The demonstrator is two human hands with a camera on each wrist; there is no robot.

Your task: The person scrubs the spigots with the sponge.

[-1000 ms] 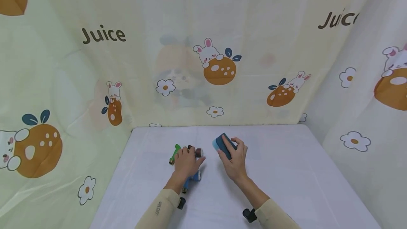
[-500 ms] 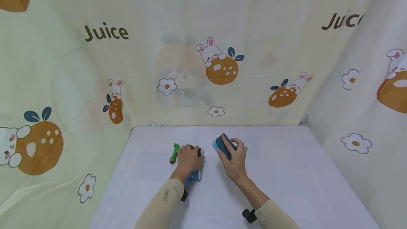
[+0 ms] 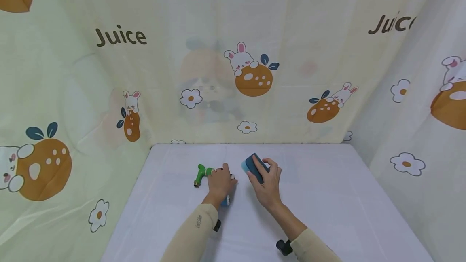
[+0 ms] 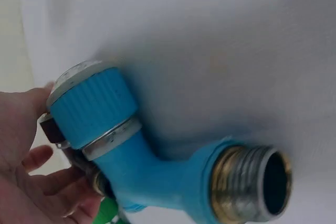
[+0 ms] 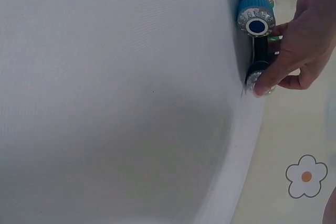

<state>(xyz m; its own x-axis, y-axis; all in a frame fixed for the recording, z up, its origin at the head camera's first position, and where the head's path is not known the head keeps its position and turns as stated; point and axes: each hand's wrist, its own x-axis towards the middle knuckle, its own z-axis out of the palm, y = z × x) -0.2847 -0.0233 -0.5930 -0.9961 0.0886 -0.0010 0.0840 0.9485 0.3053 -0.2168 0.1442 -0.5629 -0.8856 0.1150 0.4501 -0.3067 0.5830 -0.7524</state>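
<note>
We watch the left hand (image 3: 219, 182) slide right, baring more of the green spray nozzle (image 3: 200, 176) toward the far-left corner of the table (image 3: 327, 201); its grip now sits on the dark spray nozzle (image 5: 261, 51), silver-dialled, nearer the far edge. The right hand (image 3: 268, 189) still holds its two-tone blue block (image 3: 253, 168). The blue spray nozzle (image 4: 147, 174) shows worn, brassy threading.

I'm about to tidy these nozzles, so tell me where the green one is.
In the head view, the green nozzle lies on the white table, just left of the left hand and farther back than the blue nozzle.
</note>
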